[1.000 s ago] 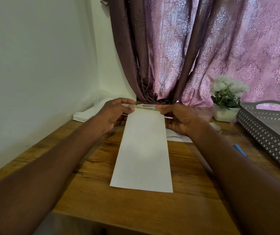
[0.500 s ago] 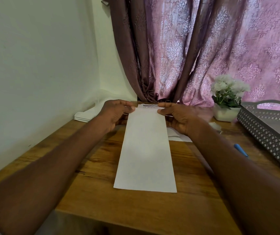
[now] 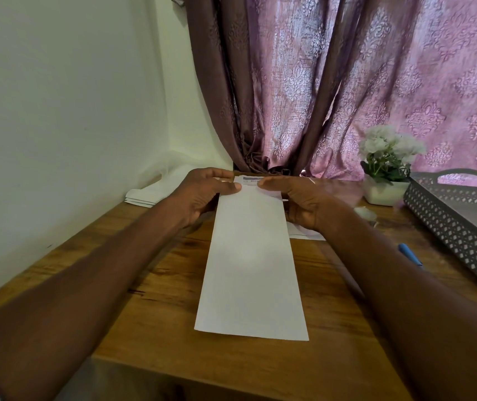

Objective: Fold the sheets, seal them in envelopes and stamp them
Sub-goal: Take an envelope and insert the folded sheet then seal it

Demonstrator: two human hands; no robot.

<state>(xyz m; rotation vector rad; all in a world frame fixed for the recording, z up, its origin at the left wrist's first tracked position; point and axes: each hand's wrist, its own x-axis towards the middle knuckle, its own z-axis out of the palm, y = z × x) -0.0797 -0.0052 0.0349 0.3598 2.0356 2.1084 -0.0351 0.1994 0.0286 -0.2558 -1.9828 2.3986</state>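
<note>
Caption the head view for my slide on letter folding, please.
Both hands, left hand and right hand, pinch the far end of a long folded sheet on a wooden table.

A long, narrow white sheet (image 3: 250,264), folded lengthwise, lies flat on the wooden table (image 3: 156,322), its near short edge close to the table's front edge and its far end reaching toward the curtain. At that far end a strip with a grey-purple printed band shows, seemingly the printed side of the sheet peeking past the folded layer. The left hand (image 3: 202,195) and the right hand (image 3: 301,202) pinch the far corners, thumbs on top. More white paper (image 3: 303,233) lies under the right hand, and a small stack of white envelopes (image 3: 144,195) sits by the left wall.
</note>
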